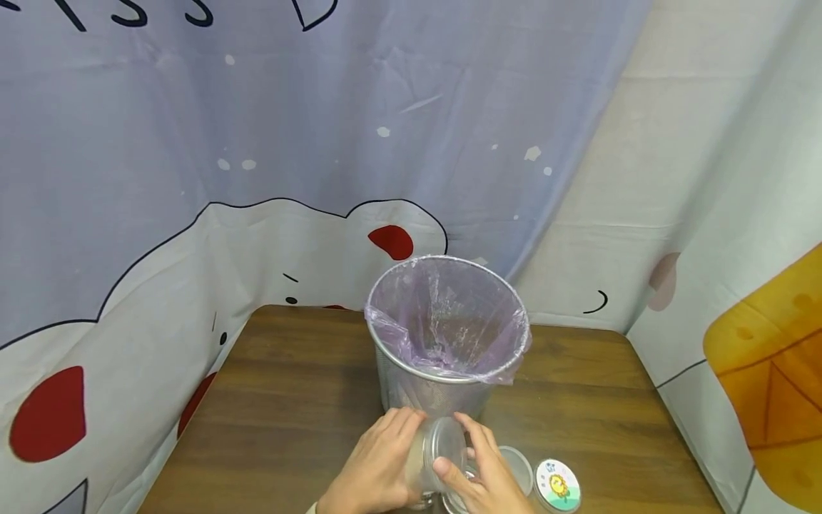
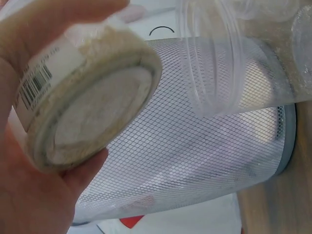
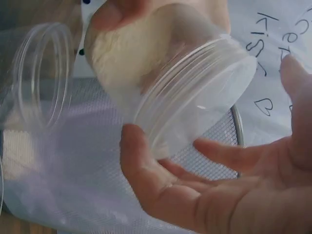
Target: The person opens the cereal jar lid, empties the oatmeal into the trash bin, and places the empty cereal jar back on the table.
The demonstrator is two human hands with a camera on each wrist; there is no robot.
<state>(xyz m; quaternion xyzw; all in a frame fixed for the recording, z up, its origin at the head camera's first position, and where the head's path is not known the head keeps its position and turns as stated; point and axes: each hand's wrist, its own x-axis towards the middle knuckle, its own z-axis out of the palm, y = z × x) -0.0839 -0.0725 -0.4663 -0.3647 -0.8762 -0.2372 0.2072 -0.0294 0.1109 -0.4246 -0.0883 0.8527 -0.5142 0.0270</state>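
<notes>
My left hand grips a clear plastic jar of pale, cream-coloured contents. The jar is tilted on its side, its threaded end towards my right hand. A barcode label shows on its wall in the left wrist view. On the rim of that end rests my right thumb, while the right index finger stands apart from it. Whether a clear cap covers the end, I cannot tell. Another clear jar stands close by, partly behind my hands in the head view.
Right behind my hands stands a mesh bin lined with a purple plastic bag. To the right on the wooden table are a translucent round piece and a jar lid with a sun picture. Printed curtains hang behind.
</notes>
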